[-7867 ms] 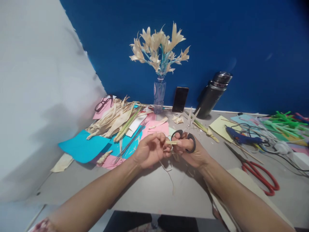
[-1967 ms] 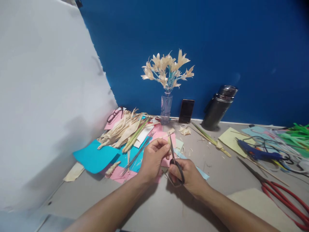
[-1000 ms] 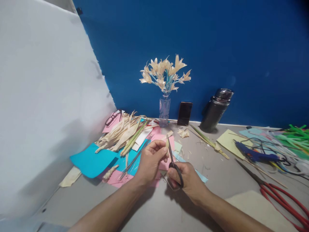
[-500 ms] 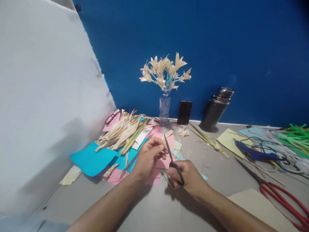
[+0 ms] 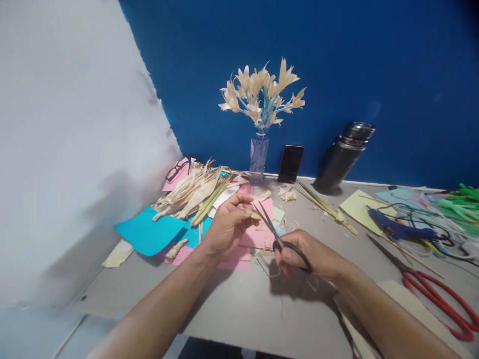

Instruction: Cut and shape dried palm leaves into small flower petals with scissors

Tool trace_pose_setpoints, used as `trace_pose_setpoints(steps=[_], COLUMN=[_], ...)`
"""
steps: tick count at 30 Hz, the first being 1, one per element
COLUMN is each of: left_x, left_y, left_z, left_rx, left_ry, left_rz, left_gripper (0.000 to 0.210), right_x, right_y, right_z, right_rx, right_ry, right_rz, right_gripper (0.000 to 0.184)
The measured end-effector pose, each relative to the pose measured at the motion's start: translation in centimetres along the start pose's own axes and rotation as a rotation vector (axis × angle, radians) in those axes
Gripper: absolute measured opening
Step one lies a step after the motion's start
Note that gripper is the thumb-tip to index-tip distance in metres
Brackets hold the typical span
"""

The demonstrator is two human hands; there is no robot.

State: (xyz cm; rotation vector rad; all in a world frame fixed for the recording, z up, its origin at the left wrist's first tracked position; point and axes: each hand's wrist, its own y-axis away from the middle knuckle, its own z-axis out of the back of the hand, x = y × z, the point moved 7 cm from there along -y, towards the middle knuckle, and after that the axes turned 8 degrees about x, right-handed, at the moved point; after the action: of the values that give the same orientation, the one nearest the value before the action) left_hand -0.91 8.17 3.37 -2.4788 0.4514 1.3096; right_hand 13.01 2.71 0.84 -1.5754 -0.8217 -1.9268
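Observation:
My left hand (image 5: 232,224) is closed in a pinch on a small pale piece of dried husk (image 5: 256,216), mostly hidden by the fingers. In my right hand (image 5: 309,254) is a pair of scissors (image 5: 276,234) with black handles. Its blades stand slightly apart, pointing up and left, with the tips close to the left fingers and the husk piece. Pink paper (image 5: 251,240) and pale scraps lie beneath the hands. Behind the left hand lies a pile of dried husks (image 5: 183,192) with green-yellow stalks (image 5: 210,200).
Husk flowers (image 5: 262,92) stand in a clear bottle (image 5: 258,162) beside a phone (image 5: 291,164) and a dark flask (image 5: 339,164). Blue paper (image 5: 149,232) lies left. On the right are red-handled scissors (image 5: 436,296), a blue glue gun (image 5: 398,229) and green pipe cleaners (image 5: 462,204).
My right hand has moved right with the scissors, away from the left hand, and the blades have parted. The whole view has shifted slightly downward. The left hand keeps its pinch.

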Motion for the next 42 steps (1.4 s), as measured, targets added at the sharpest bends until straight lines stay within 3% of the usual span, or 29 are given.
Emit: trace_pose_setpoints(steps=[29,42], left_x=[-0.07,-0.58], left_y=[0.13,0.06], left_z=[0.29,0.35], left_rx=[-0.01,0.009], left_ry=[-0.002,-0.073], left_rz=[0.05,0.035], left_gripper=[0.034,0.037], right_x=[-0.52,-0.49], right_y=[-0.1,0.11], right_z=[-0.52,-0.52], right_rx=[0.002,0.005], right_ry=[-0.034,-0.052], right_rz=[-0.1,-0.108], right_gripper=[0.036,0.042])
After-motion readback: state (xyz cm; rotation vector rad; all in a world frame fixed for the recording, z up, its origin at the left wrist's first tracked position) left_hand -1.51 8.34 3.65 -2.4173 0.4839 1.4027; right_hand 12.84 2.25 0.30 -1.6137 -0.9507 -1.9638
